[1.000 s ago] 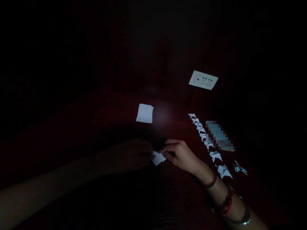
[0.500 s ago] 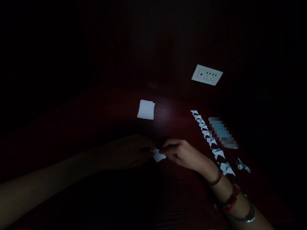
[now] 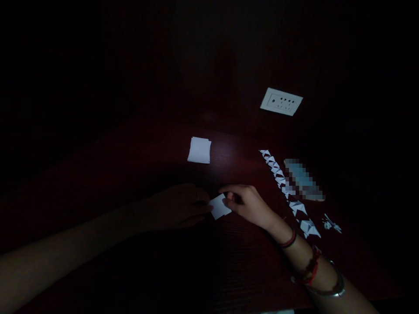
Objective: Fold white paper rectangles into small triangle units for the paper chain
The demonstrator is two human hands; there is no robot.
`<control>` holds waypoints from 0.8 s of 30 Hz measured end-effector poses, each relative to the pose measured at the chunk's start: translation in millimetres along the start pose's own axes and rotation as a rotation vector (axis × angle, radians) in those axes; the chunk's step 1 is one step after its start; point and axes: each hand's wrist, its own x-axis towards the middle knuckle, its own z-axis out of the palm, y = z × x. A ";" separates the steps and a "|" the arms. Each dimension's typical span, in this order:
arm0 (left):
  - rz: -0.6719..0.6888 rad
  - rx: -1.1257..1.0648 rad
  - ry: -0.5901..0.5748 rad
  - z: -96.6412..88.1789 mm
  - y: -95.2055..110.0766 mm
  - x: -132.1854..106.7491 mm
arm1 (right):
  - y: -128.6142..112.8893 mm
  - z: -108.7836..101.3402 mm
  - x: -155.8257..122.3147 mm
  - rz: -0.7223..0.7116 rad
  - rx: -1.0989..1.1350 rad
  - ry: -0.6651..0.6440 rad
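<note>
White sliver (image 3: 279, 312): cut off at the bottom edge of my feed; too little shows for me to identify it.
Red band (image 3: 313, 266): worn on the right arm between a thin cord (image 3: 288, 242) and a metal bangle (image 3: 337, 291).
Right hand (image 3: 247, 203): thumb on the paper's right side, index finger extended near its far corner, apart from the thumb. I judge the thumb is there to steady it; whether the curled fingers pinch from below, I cannot tell.
Left hand (image 3: 185, 204): deep in shadow, fingertips at the paper's left edge. I cannot tell whether they clamp or merely rest.
White paper (image 3: 219, 206): between the 2 hands, which are apart. Lower right edge is stepped, perhaps 2 layers. Opposite-side contact probably checks sliding.
White cluster (image 3: 332, 224): just right of the row's near end; form too fine to read.
Folded pieces (image 3: 279, 179): pointed, in a slanting row; likely set aside to give the hands room.
Phone (image 3: 303, 178): pixelated, beside the row.
Square stack (image 3: 199, 151): flat beyond the hands, edges slightly askew; within easy reach, I judge.
Socket plate (image 3: 281, 102): on the wall behind.
</note>
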 end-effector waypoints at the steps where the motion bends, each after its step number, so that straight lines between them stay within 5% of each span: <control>1: -0.003 0.024 0.001 0.7 -1.2 0.2 | 0.9 0.0 0.0 0.004 -0.012 -0.002; 12: -0.241 0.156 0.005 4.8 3.5 3.7 | -0.1 -5.1 0.1 -0.020 -0.054 -0.084; 19: -0.023 0.092 0.047 7.5 -1.8 3.7 | -1.1 -8.7 -0.8 -0.170 -0.070 -0.168; 24: -0.046 0.088 0.025 7.8 -2.8 2.4 | -2.0 -10.9 -1.7 -0.199 -0.118 -0.190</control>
